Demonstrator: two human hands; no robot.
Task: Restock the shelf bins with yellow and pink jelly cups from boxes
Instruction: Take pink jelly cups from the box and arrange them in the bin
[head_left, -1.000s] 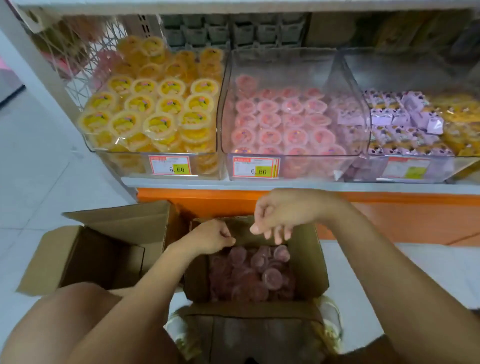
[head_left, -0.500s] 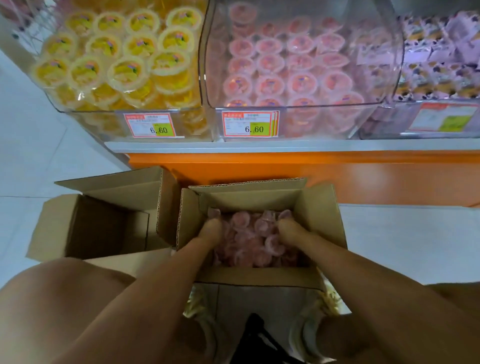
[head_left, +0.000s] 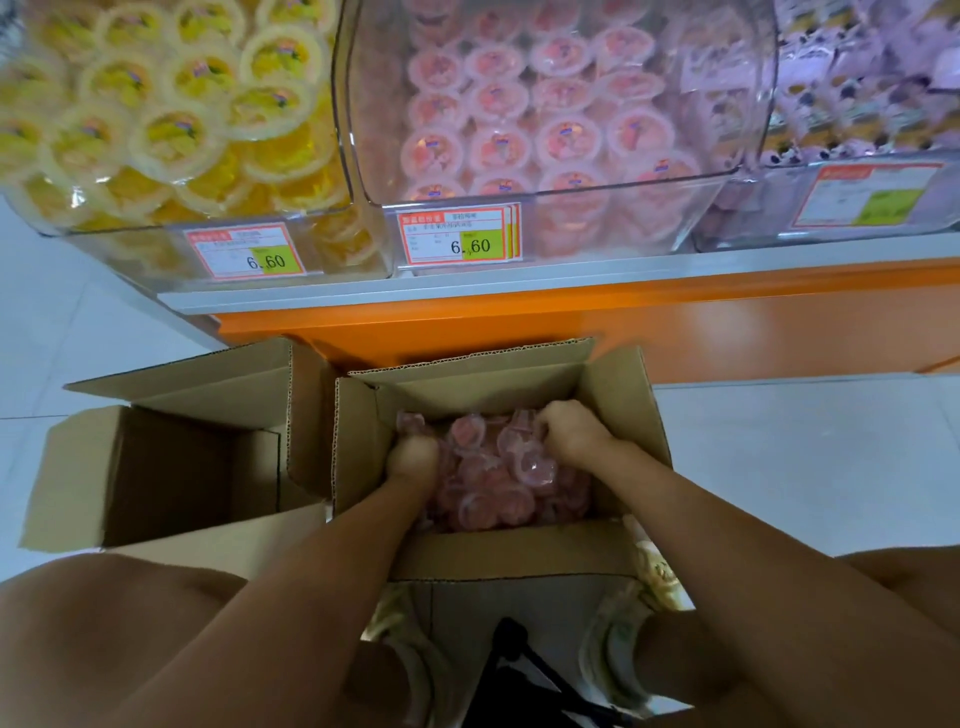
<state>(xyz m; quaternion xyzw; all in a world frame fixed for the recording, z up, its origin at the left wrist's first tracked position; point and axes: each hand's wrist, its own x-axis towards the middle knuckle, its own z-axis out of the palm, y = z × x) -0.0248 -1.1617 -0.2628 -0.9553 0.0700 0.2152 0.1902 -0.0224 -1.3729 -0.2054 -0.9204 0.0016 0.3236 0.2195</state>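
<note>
An open cardboard box (head_left: 628, 410) on the floor holds a heap of pink jelly cups (head_left: 483, 478). Both my hands are down inside it. My left hand (head_left: 413, 460) is curled in the cups at the box's left side, fingers buried. My right hand (head_left: 569, 434) is closed over cups at the upper right of the heap. On the shelf above, a clear bin (head_left: 363, 171) is filled with pink jelly cups (head_left: 566, 140), and the bin to its left holds yellow jelly cups (head_left: 171, 135).
A second open cardboard box (head_left: 171, 467), with nothing visible inside, stands left of the first. A third bin with purple packets (head_left: 857, 104) is at the right. An orange shelf base (head_left: 571, 322) runs behind the boxes. My knees and shoes frame the bottom.
My hands dropped from above the box into the pink cups and closed on them. The right hand shifted toward the box's far right. The camera tilted down and closer.
</note>
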